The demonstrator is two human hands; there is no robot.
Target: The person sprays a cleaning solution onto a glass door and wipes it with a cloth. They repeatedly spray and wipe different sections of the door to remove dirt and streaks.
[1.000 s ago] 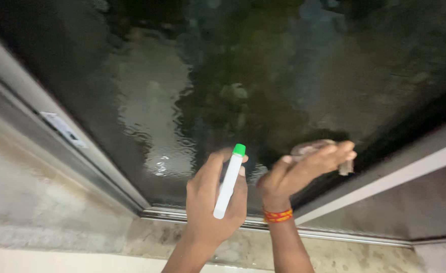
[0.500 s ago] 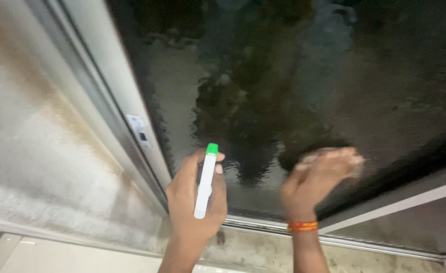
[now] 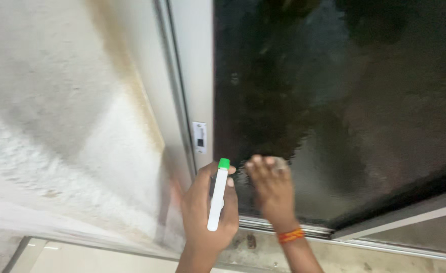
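Observation:
My left hand [image 3: 202, 210] is closed around a slim white bottle with a green cap [image 3: 217, 194], held upright just in front of the pale window frame [image 3: 197, 91]. My right hand [image 3: 269, 192], with an orange thread band at the wrist [image 3: 290, 235], presses a small crumpled cloth [image 3: 279, 163] against the lower left corner of the dark textured glass pane [image 3: 344, 101]. Most of the cloth is hidden under the fingers. The two hands are nearly touching.
A rough whitewashed wall [image 3: 66, 116] fills the left side. A small latch plate [image 3: 199, 137] sits on the frame above my left hand. The metal bottom track [image 3: 384, 241] and a stained sill [image 3: 248, 242] run below the pane.
My right hand has slid the cloth leftward across the glass toward the frame, close to my left hand. The view has swung left, showing more wall.

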